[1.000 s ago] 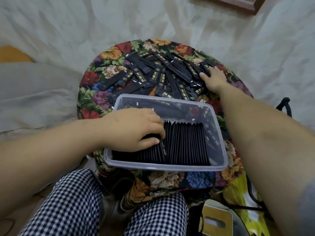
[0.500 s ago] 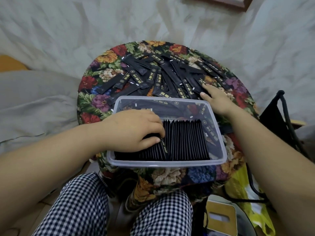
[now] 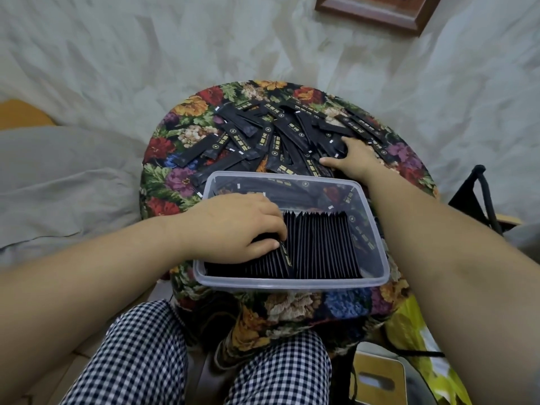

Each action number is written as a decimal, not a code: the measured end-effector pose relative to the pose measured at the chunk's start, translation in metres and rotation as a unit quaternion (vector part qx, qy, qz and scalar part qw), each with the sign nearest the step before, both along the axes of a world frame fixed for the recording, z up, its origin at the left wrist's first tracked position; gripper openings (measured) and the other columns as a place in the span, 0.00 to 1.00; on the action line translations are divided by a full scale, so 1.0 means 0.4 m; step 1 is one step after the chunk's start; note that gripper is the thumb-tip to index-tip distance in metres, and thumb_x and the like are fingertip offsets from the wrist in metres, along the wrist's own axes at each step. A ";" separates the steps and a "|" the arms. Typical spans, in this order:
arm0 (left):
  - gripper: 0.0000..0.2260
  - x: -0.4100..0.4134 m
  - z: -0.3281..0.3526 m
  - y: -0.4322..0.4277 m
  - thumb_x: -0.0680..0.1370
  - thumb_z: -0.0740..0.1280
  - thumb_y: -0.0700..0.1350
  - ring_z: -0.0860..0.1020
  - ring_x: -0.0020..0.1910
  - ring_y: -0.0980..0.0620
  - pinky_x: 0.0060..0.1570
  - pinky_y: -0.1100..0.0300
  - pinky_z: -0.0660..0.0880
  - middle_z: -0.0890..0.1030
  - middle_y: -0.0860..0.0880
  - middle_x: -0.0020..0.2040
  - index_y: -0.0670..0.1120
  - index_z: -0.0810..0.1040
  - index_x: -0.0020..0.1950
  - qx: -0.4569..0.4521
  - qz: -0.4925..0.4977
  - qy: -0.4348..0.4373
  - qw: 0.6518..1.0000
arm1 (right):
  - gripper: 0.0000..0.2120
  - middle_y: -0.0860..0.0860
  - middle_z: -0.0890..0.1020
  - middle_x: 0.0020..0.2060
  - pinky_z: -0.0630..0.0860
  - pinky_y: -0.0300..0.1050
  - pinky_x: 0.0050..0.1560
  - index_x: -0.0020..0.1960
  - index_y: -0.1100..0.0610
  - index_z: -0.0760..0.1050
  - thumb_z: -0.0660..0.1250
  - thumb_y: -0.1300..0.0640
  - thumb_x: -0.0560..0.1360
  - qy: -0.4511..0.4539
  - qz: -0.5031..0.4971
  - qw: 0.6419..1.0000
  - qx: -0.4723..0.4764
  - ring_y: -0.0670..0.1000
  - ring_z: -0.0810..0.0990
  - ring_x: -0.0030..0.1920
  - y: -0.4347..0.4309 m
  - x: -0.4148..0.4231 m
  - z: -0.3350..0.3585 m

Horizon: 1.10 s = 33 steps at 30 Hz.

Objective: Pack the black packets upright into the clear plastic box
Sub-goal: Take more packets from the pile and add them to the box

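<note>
Round floral tabletop (image 3: 175,182) before checked knees. Loose packets (image 3: 248,135) lie flat, overlapping, across its far half. Box (image 3: 292,283) on near half, long side toward person. Row (image 3: 321,244) of packets stands on edge inside box. Left hand (image 3: 233,229) in box's left part, fingers curled round bundle of upright packets, one tilted by thumb. Right hand (image 3: 355,157) on loose packets just beyond box, fingers bent onto them, thumb out; whether gripping, cannot tell.
</note>
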<state>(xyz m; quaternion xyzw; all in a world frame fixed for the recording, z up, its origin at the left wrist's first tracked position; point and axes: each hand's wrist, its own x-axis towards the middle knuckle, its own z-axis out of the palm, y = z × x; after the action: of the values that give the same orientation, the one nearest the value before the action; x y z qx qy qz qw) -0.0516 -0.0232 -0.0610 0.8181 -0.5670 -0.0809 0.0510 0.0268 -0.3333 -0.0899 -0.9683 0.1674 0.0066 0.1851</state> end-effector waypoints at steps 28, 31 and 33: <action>0.13 0.005 -0.003 -0.005 0.81 0.56 0.54 0.68 0.63 0.57 0.63 0.57 0.67 0.73 0.57 0.62 0.56 0.73 0.63 -0.008 0.000 -0.003 1.000 | 0.08 0.50 0.76 0.30 0.67 0.45 0.36 0.39 0.55 0.72 0.62 0.56 0.77 -0.192 -0.058 0.960 0.195 0.50 0.71 0.30 0.065 -0.214 0.221; 0.13 0.003 0.002 -0.005 0.81 0.56 0.54 0.69 0.62 0.56 0.62 0.55 0.68 0.73 0.57 0.62 0.55 0.73 0.63 0.000 -0.003 -0.006 1.000 | 0.08 0.44 0.76 0.23 0.68 0.40 0.32 0.38 0.55 0.74 0.64 0.57 0.76 -0.169 -0.023 0.962 0.211 0.44 0.71 0.25 0.140 -0.327 0.274; 0.13 0.003 0.004 -0.007 0.81 0.56 0.54 0.69 0.62 0.54 0.62 0.55 0.69 0.74 0.55 0.62 0.55 0.74 0.63 0.000 -0.004 -0.010 1.000 | 0.08 0.44 0.78 0.23 0.67 0.37 0.28 0.38 0.55 0.75 0.66 0.59 0.76 -0.126 0.002 0.968 0.218 0.43 0.70 0.24 0.201 -0.401 0.298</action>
<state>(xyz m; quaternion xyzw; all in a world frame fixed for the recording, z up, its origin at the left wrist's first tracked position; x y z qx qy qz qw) -0.0506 -0.0261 -0.0594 0.8165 -0.5710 -0.0730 0.0450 -0.1336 -0.2529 0.0292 -0.8979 0.1351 -0.0790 0.4114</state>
